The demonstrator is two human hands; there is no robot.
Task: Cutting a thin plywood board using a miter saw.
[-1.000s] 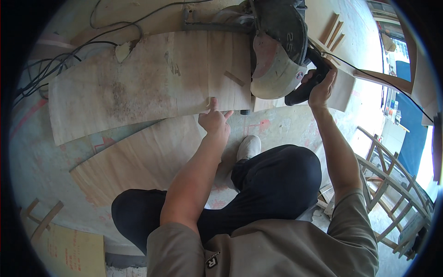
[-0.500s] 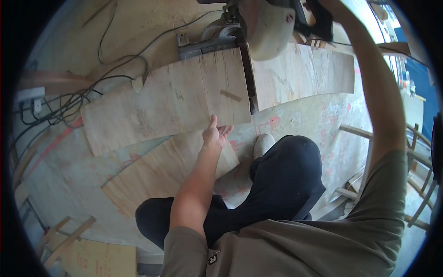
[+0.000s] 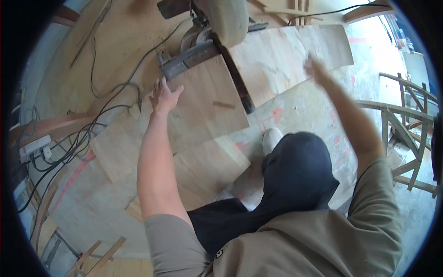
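A power saw with a pale rounded blade guard (image 3: 226, 23) stands at the top, its grey metal fence (image 3: 196, 59) crossing behind the boards. On its bed lies a wide plywood board (image 3: 198, 108) to the left of the dark blade slot (image 3: 236, 76), and another plywood board (image 3: 267, 57) to the right. My left hand (image 3: 162, 98) is open, fingers spread, at the left board's far edge beside the fence. Whether it presses on the wood I cannot tell. My right hand (image 3: 315, 71), smeared by motion, is over the near edge of the right board, off the saw.
A further plywood piece (image 3: 207, 164) lies on the floor under the left board. Black cables (image 3: 76, 136) run from a white power strip (image 3: 36, 148) at the left. Wooden frames (image 3: 406, 134) stand at the right, and wood strips (image 3: 295, 11) lie behind the saw.
My right hand has left the saw's handle area and come down toward the right board. My left hand has moved from the left board's near edge to its far edge by the fence.
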